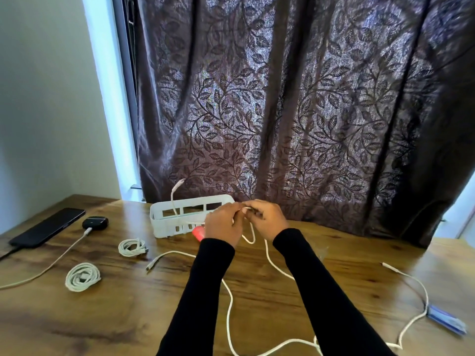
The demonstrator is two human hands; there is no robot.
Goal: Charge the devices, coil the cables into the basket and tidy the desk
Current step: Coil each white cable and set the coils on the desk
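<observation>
I hold a white cable [267, 255] up between both hands, just in front of the white basket [164, 222] at the back of the desk [257, 299]. My left hand [223, 227] and my right hand [267, 222] meet at their fingertips, each with its fingers curled in and pinching the cable near one end. A small loop hangs below them, and the rest trails down across the wood toward me, with a plug end [151, 264] lying loose to the left. I judge I am only starting to wind this one.

A good part of the job looks done. The phone [48, 226] lies at the far left with a lead at its near end, and the small dark earbud case [95, 222] beside it has a white lead [51, 265] plugged in, so both seem to be charging. Two cables are already wound: a smaller coil [132, 247] near the basket and a larger coil [82, 276] nearer me. Both sit on the desk, not yet in the basket. One cable end [177, 191] already stands up out of the basket.

Left to do, as I read it: finish this coil, deal with another loose cable [416, 304] snaking on the right toward a blue, blurred object [447, 321], move the coils into the basket, and clear the pink thing [199, 233] half hidden behind my left wrist.
</observation>
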